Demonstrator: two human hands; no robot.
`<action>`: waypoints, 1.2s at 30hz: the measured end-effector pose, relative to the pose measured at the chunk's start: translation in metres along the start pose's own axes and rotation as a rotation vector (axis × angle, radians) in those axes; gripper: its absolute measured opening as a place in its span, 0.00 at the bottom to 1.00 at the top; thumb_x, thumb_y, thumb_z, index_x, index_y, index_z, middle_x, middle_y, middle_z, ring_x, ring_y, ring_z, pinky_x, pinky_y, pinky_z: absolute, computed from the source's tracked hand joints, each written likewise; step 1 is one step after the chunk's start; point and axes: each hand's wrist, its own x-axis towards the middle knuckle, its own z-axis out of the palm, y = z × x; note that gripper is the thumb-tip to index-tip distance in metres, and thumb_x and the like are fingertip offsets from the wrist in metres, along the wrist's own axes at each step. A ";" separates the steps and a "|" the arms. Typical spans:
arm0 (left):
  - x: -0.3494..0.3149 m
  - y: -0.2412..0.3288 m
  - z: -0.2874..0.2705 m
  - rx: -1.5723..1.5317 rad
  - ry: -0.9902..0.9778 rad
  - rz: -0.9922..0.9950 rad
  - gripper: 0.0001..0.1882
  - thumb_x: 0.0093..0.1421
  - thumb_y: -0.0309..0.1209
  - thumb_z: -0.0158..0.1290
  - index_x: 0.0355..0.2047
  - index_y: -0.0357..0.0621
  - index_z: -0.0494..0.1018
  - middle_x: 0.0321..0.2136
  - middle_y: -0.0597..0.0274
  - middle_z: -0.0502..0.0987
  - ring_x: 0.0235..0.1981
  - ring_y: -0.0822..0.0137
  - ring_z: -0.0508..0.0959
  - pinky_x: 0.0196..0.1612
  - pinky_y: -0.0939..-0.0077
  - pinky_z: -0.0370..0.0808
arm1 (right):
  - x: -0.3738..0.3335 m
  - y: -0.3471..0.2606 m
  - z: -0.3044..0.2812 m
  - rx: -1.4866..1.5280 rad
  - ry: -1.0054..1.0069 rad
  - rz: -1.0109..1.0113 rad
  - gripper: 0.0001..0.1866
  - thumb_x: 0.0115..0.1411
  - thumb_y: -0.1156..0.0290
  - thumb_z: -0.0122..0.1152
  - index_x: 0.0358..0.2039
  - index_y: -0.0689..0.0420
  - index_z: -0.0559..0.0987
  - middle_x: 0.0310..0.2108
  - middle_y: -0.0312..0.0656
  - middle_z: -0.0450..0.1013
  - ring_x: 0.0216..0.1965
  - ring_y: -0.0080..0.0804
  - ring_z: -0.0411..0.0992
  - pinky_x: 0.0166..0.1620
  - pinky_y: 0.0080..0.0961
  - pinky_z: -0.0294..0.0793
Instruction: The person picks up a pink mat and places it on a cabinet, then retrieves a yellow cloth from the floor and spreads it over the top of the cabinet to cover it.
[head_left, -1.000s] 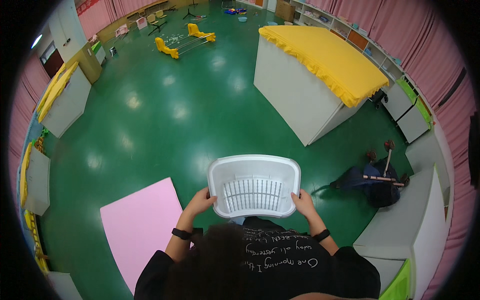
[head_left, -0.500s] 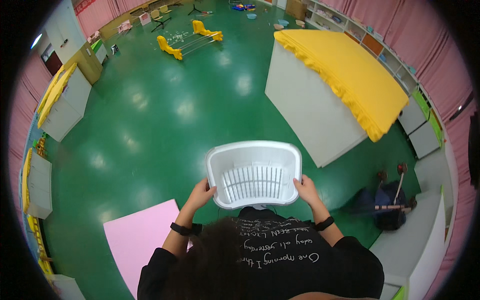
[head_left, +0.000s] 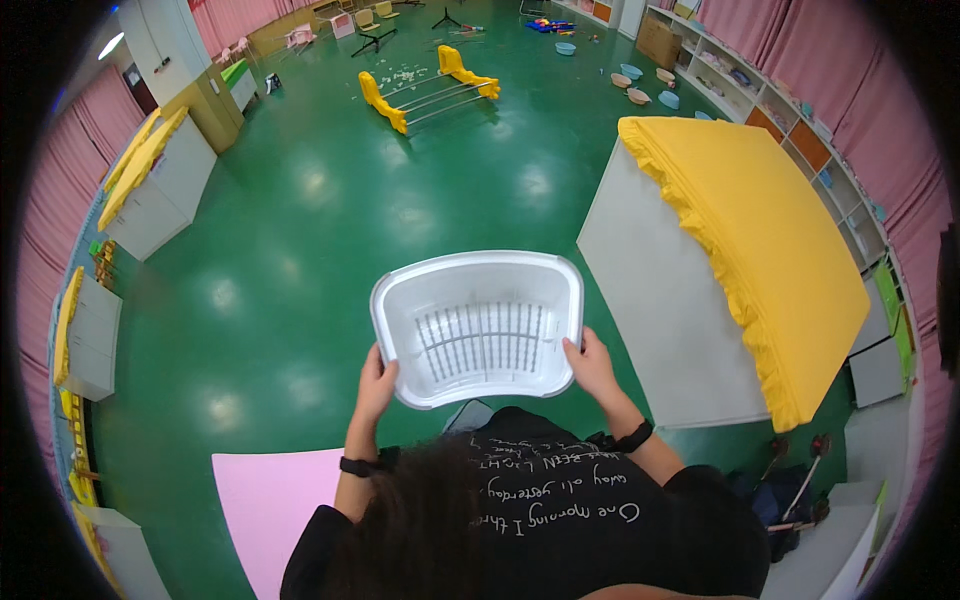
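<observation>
In front of my body I hold a white plastic basket with a slotted bottom; nothing lies inside it. My left hand grips its left rim, thumb over the edge. At the right rim my right hand is closed in the same way. The fingers under the rim are mostly hidden. Each wrist wears a dark band.
A cabinet with a yellow frilled cover stands close on the right. Ahead on the green floor is a yellow-ended rack. Basins lie near the far shelves. A pink mat is at lower left; white cabinets line the left wall.
The basket and both hands have shifted left and slightly up in view. The covered cabinet appears nearer on the right, and the far rack has moved right in the picture. Both hands keep their grip.
</observation>
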 end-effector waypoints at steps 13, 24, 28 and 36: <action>0.301 -0.013 0.082 0.103 -0.444 -0.128 0.24 0.55 0.25 0.41 0.52 0.30 0.55 0.47 0.51 0.66 0.47 0.65 0.67 0.51 0.73 0.63 | 0.256 0.039 -0.036 -0.109 0.055 0.193 0.18 0.53 0.64 0.53 0.37 0.68 0.71 0.29 0.54 0.73 0.31 0.42 0.73 0.34 0.32 0.70; 0.528 0.016 0.194 0.063 -0.515 -0.024 0.25 0.55 0.26 0.44 0.53 0.30 0.53 0.43 0.50 0.69 0.41 0.66 0.71 0.44 0.75 0.68 | 0.439 0.059 -0.092 0.104 0.251 0.209 0.15 0.54 0.71 0.52 0.38 0.68 0.69 0.29 0.48 0.74 0.30 0.30 0.72 0.33 0.24 0.70; 0.602 0.005 0.226 0.115 -0.523 -0.138 0.23 0.55 0.25 0.45 0.50 0.30 0.56 0.38 0.56 0.71 0.36 0.70 0.72 0.39 0.77 0.70 | 0.543 0.074 -0.110 -0.248 0.041 0.319 0.14 0.54 0.69 0.52 0.37 0.67 0.71 0.28 0.50 0.73 0.30 0.37 0.73 0.34 0.27 0.70; 0.748 0.028 0.282 0.111 -0.365 -0.183 0.22 0.55 0.25 0.44 0.50 0.31 0.57 0.38 0.55 0.72 0.37 0.68 0.72 0.39 0.76 0.70 | 0.740 0.068 -0.144 -0.088 0.046 0.119 0.17 0.54 0.67 0.52 0.39 0.67 0.70 0.30 0.51 0.72 0.31 0.40 0.72 0.35 0.30 0.69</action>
